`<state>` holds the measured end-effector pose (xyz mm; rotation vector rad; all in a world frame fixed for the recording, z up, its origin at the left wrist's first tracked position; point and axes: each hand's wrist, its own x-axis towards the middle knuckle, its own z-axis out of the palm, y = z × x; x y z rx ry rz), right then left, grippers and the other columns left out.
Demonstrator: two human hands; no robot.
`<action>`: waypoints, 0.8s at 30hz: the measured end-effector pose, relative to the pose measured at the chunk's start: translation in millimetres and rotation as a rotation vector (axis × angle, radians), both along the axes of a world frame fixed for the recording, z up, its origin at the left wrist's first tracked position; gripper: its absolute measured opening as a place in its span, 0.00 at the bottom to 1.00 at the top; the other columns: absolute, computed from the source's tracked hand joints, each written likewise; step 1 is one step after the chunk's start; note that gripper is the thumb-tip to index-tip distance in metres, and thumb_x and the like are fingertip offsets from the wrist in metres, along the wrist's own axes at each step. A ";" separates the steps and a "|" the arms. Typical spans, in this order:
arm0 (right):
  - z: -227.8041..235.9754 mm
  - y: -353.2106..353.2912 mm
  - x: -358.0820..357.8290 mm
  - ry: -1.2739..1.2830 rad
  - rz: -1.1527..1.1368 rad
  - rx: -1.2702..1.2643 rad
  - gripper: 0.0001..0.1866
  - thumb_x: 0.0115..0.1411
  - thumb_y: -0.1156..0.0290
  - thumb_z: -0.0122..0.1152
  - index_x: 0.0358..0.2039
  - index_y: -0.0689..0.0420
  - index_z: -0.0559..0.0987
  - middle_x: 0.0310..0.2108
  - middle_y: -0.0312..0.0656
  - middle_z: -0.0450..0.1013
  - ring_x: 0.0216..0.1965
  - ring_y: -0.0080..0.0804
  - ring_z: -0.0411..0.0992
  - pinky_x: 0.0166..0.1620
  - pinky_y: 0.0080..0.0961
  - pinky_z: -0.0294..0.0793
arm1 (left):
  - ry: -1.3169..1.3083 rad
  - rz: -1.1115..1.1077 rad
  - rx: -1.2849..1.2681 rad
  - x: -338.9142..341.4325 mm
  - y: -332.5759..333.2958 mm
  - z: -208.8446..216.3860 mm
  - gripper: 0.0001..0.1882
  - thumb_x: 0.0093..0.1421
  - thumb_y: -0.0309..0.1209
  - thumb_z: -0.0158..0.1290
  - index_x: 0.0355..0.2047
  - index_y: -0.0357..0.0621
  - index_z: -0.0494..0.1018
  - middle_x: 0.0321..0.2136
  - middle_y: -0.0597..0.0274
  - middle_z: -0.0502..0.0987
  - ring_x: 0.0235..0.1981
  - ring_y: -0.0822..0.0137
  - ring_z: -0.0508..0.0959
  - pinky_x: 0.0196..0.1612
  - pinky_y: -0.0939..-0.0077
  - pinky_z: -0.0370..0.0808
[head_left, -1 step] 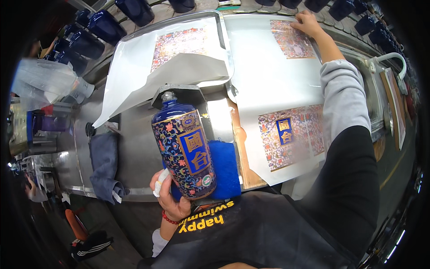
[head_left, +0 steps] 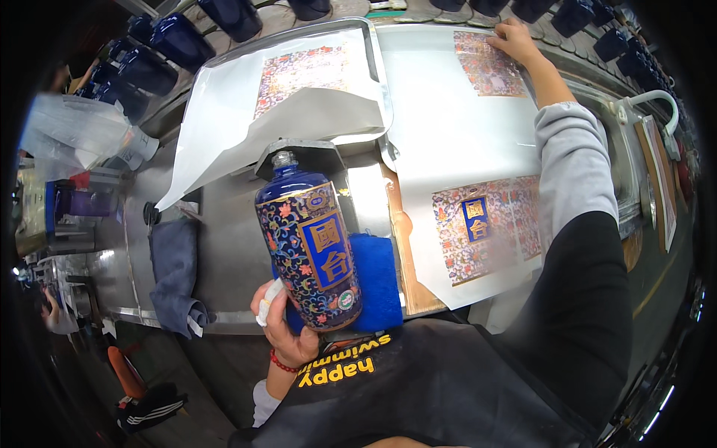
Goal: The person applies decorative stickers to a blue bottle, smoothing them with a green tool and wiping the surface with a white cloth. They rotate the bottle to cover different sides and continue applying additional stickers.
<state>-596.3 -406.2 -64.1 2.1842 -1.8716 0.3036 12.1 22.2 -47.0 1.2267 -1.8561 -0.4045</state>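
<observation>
A dark blue glass bottle, covered in a colourful floral decal with a blue and gold panel, leans with its neck pointing away from me. My left hand grips its lower end, with white wrapping on a finger. The bottle's neck rests by a grey angular stand, and a blue cloth lies under its right side. At the far right, my right hand has its fingers bent together at the upper edge of a floral decal sheet in a white tray; the fingertips are partly hidden.
Another decal with a blue panel lies on the tray's near part. To the left, a second tray holds a decal under folded white paper. Dark blue bottles line the back. A grey cloth hangs over the table's left edge.
</observation>
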 end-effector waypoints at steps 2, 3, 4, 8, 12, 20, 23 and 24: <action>6.3 8.0 8.8 0.018 0.044 -0.072 0.16 0.58 0.55 0.71 0.34 0.55 0.84 0.47 0.44 0.73 0.52 0.48 0.71 0.53 0.42 0.73 | -0.058 0.007 0.006 -2.9 -3.6 4.1 0.40 0.60 0.43 0.63 0.64 0.31 0.62 0.59 0.38 0.70 0.59 0.40 0.66 0.63 0.47 0.62; 8.9 14.8 15.1 0.038 0.009 -0.172 0.13 0.59 0.56 0.70 0.33 0.53 0.85 0.47 0.39 0.74 0.53 0.46 0.71 0.54 0.42 0.74 | -0.114 0.012 0.002 -3.4 -5.5 7.0 0.41 0.59 0.42 0.64 0.64 0.30 0.61 0.59 0.38 0.70 0.60 0.40 0.66 0.64 0.45 0.61; 14.5 20.2 20.7 0.077 -0.028 -0.163 0.12 0.59 0.56 0.69 0.36 0.51 0.86 0.48 0.36 0.74 0.54 0.45 0.71 0.55 0.42 0.75 | -0.173 0.022 0.000 -3.4 -8.5 9.7 0.43 0.57 0.42 0.65 0.65 0.30 0.60 0.59 0.38 0.70 0.60 0.39 0.66 0.65 0.43 0.60; 43.5 36.9 37.3 0.236 -0.049 -0.276 0.09 0.61 0.61 0.63 0.41 0.45 0.84 0.52 0.32 0.74 0.59 0.40 0.70 0.52 0.43 0.77 | -0.335 0.061 -0.076 2.0 -18.4 29.7 0.46 0.53 0.54 0.68 0.61 0.34 0.68 0.57 0.40 0.72 0.62 0.42 0.66 0.68 0.35 0.53; 87.0 51.0 42.8 0.306 0.048 -0.343 0.07 0.63 0.62 0.63 0.37 0.49 0.81 0.52 0.32 0.73 0.59 0.37 0.71 0.45 0.40 0.80 | -0.525 0.129 -0.189 -0.8 -16.5 64.4 0.37 0.48 0.51 0.68 0.56 0.45 0.78 0.55 0.45 0.74 0.62 0.46 0.68 0.72 0.32 0.41; 197.6 119.3 121.0 0.415 0.188 -0.380 0.06 0.63 0.66 0.63 0.37 0.54 0.79 0.52 0.34 0.73 0.57 0.38 0.72 0.45 0.39 0.81 | -0.386 0.033 -0.302 -8.4 -23.3 66.5 0.40 0.50 0.51 0.68 0.63 0.54 0.72 0.60 0.56 0.69 0.66 0.55 0.63 0.73 0.31 0.38; 232.7 161.0 161.4 0.390 0.252 -0.377 0.08 0.66 0.69 0.61 0.37 0.61 0.77 0.57 0.43 0.72 0.60 0.45 0.70 0.55 0.40 0.76 | -0.399 0.054 -0.165 -4.2 -23.1 55.7 0.47 0.42 0.46 0.70 0.64 0.45 0.70 0.60 0.51 0.70 0.66 0.50 0.61 0.72 0.31 0.37; 243.1 175.0 174.8 0.395 0.221 -0.323 0.08 0.67 0.70 0.61 0.37 0.62 0.77 0.57 0.44 0.72 0.60 0.45 0.70 0.56 0.40 0.76 | -0.426 0.067 -0.233 -4.1 -23.1 54.3 0.46 0.43 0.45 0.69 0.63 0.43 0.71 0.57 0.51 0.74 0.66 0.48 0.62 0.73 0.32 0.38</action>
